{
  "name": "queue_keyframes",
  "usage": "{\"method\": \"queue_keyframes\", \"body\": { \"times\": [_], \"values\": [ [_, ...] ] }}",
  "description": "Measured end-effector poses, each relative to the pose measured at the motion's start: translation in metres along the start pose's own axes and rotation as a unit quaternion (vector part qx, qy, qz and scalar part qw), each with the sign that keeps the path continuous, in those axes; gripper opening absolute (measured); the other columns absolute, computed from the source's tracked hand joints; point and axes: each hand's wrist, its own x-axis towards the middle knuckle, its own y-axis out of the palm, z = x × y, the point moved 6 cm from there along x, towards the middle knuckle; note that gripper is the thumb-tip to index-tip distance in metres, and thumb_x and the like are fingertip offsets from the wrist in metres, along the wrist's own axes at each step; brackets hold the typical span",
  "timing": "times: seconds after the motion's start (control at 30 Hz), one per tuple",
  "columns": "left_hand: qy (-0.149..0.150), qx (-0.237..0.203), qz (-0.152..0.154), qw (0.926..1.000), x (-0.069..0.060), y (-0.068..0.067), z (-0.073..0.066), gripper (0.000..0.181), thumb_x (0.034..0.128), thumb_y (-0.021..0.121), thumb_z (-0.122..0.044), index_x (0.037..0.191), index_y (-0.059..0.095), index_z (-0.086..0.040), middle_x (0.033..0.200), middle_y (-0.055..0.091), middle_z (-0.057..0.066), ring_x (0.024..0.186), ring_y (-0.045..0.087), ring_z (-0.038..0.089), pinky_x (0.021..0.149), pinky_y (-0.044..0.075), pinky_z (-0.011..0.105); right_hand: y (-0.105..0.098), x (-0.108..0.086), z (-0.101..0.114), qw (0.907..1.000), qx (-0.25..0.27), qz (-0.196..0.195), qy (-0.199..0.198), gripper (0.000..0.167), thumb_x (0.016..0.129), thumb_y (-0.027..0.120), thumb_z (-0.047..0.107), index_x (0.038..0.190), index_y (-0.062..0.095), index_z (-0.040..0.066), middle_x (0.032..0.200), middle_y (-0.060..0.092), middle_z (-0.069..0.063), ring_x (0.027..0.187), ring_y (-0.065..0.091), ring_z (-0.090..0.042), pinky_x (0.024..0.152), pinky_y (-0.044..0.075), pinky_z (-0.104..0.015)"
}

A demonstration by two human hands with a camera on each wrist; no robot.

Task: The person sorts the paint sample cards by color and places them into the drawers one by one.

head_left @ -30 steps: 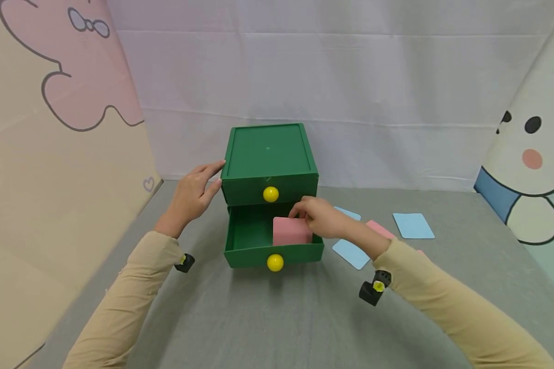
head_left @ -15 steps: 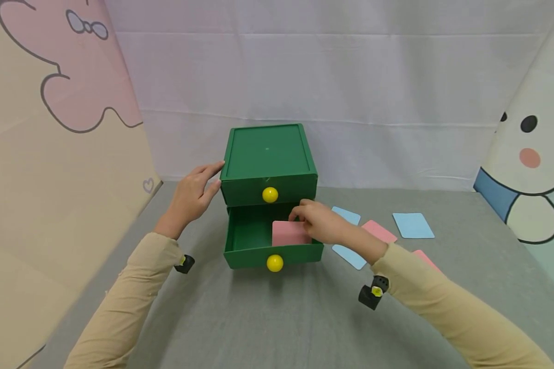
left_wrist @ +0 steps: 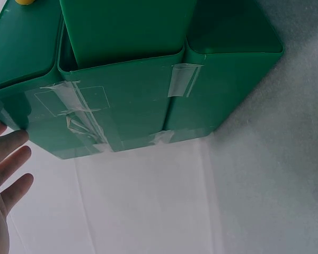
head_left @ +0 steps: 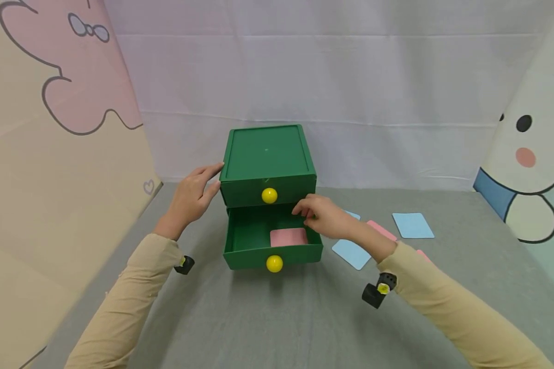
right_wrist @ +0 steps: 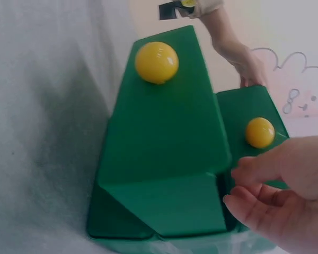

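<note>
"Fingers (head_left: 212,170), left hand (head_left: 189,199): condition?"

"Spread, nearly straight. Tips at the left side of the green cabinet (head_left: 266,154), upper tier. By the left wrist view, two reach the green edge; two stand clear of it, before white cloth (left_wrist: 138,201)."

"Right hand (head_left: 325,218), likewise?"

"Fingers loosely bent, thumb and fingertips apart, grip empty. Placed over the right rim of the middle drawer (head_left: 244,233), in front of the cabinet's right side. Contact with that rim: cannot tell."

"Pink card (head_left: 288,237)?"

"One, inside the middle drawer, front right part, near the front wall. Just beside the right hand, not held. Flat or tilted: cannot tell."

"Cabinet, particulars?"

"Three tiers, stacked. Middle drawer pulled out toward the person; top drawer (head_left: 235,193) pushed in. Yellow knobs (head_left: 274,264), two in view, one per drawer front. Clear tape (left_wrist: 180,79) across the joins on the left side."

"Loose stock?"

"Five cards on the grey table (head_left: 258,318), all right of the cabinet. Blue cards (head_left: 413,226), three: one at far right, whole, well apart; two partly behind the right hand and forearm. Pink, two: one partly behind the forearm, one mostly behind the sleeve (head_left: 448,297)."

"Worn items?"

"Beige sleeves, pair. Black wrist cameras (head_left: 374,295), pair."
</note>
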Motion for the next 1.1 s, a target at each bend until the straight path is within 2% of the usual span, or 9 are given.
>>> {"method": "queue_keyframes", "body": {
  "times": [0.2, 0.3, 0.47, 0.67, 0.83, 1.03, 1.1],
  "values": [
    [-0.003, -0.001, -0.001, 1.0, 0.0, -0.001, 0.0, 0.043, 0.0964, 0.042, -0.024, 0.132, 0.046, -0.001, 0.126, 0.053, 0.018, 0.118, 0.046, 0.032, 0.091, 0.039, 0.05, -0.02, -0.011, -0.006, 0.9995, 0.014, -0.027, -0.003, 0.023, 0.083, 0.059, -0.003, 0.106, 0.06, -0.002, 0.092, 0.056, -0.008, 0.083, 0.052, -0.02, 0.068, 0.049, -0.028],
    [-0.003, 0.001, 0.0, 1.0, -0.001, -0.001, 0.0, 0.043, 0.0964, 0.043, -0.024, 0.132, 0.046, -0.001, 0.126, 0.052, 0.018, 0.118, 0.046, 0.031, 0.091, 0.04, 0.05, -0.032, -0.021, -0.015, 0.9988, 0.022, -0.04, 0.016, 0.024, 0.084, 0.06, 0.0, 0.108, 0.059, -0.002, 0.094, 0.055, -0.008, 0.084, 0.05, -0.021, 0.068, 0.048, -0.03],
    [-0.005, 0.004, 0.003, 1.0, 0.0, -0.001, -0.001, 0.043, 0.0965, 0.043, -0.025, 0.133, 0.046, -0.001, 0.126, 0.052, 0.017, 0.118, 0.046, 0.031, 0.092, 0.04, 0.05, -0.051, -0.047, -0.038, 0.9962, 0.021, -0.063, 0.057, 0.028, 0.084, 0.061, 0.004, 0.111, 0.056, -0.004, 0.097, 0.054, -0.01, 0.086, 0.049, -0.023, 0.069, 0.046, -0.033],
    [-0.007, 0.007, 0.008, 0.9999, 0.0, -0.001, -0.001, 0.044, 0.097, 0.041, -0.027, 0.133, 0.045, -0.002, 0.126, 0.052, 0.017, 0.118, 0.046, 0.032, 0.091, 0.04, 0.05, -0.065, -0.088, -0.074, 0.9894, -0.019, -0.095, 0.108, 0.035, 0.082, 0.064, 0.012, 0.111, 0.056, -0.007, 0.092, 0.056, -0.011, 0.082, 0.051, -0.022, 0.067, 0.044, -0.03],
    [-0.008, 0.006, 0.006, 0.9999, 0.001, 0.0, 0.0, 0.043, 0.0964, 0.043, -0.025, 0.133, 0.045, -0.002, 0.126, 0.052, 0.017, 0.118, 0.046, 0.031, 0.091, 0.04, 0.05, -0.063, -0.129, -0.112, 0.9797, -0.035, -0.093, 0.174, 0.045, 0.081, 0.067, 0.017, 0.113, 0.052, -0.011, 0.092, 0.055, -0.016, 0.082, 0.053, -0.027, 0.064, 0.046, -0.031],
    [-0.009, -0.001, 0.002, 1.0, 0.0, 0.0, 0.001, 0.043, 0.0963, 0.043, -0.025, 0.133, 0.046, -0.002, 0.126, 0.052, 0.018, 0.117, 0.046, 0.031, 0.09, 0.041, 0.05, -0.046, -0.178, -0.155, 0.9624, -0.042, -0.06, 0.261, 0.058, 0.08, 0.068, 0.027, 0.113, 0.05, -0.017, 0.093, 0.055, -0.024, 0.083, 0.056, -0.033, 0.062, 0.05, -0.037],
    [-0.008, -0.002, 0.0, 1.0, 0.0, 0.0, 0.001, 0.044, 0.0965, 0.042, -0.026, 0.133, 0.046, -0.002, 0.126, 0.052, 0.018, 0.117, 0.046, 0.031, 0.09, 0.041, 0.051, -0.038, -0.191, -0.167, 0.9594, -0.05, -0.051, 0.273, 0.061, 0.078, 0.07, 0.03, 0.113, 0.051, -0.016, 0.095, 0.056, -0.024, 0.083, 0.056, -0.034, 0.063, 0.05, -0.039]
  ]
}}
